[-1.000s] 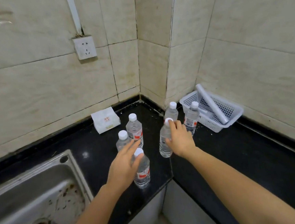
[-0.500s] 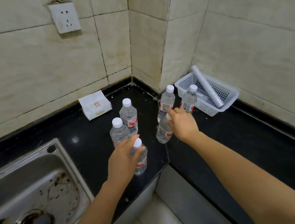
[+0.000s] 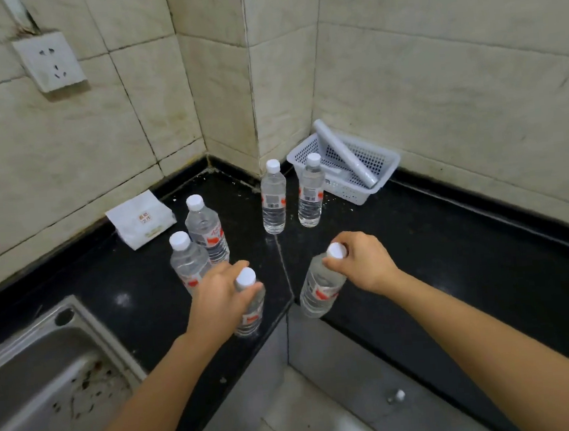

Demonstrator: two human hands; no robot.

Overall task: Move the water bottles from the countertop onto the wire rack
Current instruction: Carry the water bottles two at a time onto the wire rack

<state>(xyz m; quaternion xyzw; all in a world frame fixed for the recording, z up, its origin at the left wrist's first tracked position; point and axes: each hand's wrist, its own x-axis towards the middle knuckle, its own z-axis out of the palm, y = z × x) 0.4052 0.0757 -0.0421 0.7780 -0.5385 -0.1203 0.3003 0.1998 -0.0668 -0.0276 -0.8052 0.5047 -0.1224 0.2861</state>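
As left fingers [image 3: 232, 268] wrap one bottle [image 3: 252, 316], right fingers [image 3: 354, 243] seemingly pinch another [image 3: 320, 287].

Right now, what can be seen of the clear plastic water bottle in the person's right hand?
The clear plastic water bottle has a white cap and a red-and-white label. It leans, cap toward the right hand, which grips its neck. Its base is at the black countertop edge; contact there is unclear.

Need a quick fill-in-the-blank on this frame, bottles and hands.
The left hand and the right hand each grip one water ___ near its cap.
___ other bottles stand unheld on the countertop.
The roll lies in the white ___.
Missing: bottle; four; basket.
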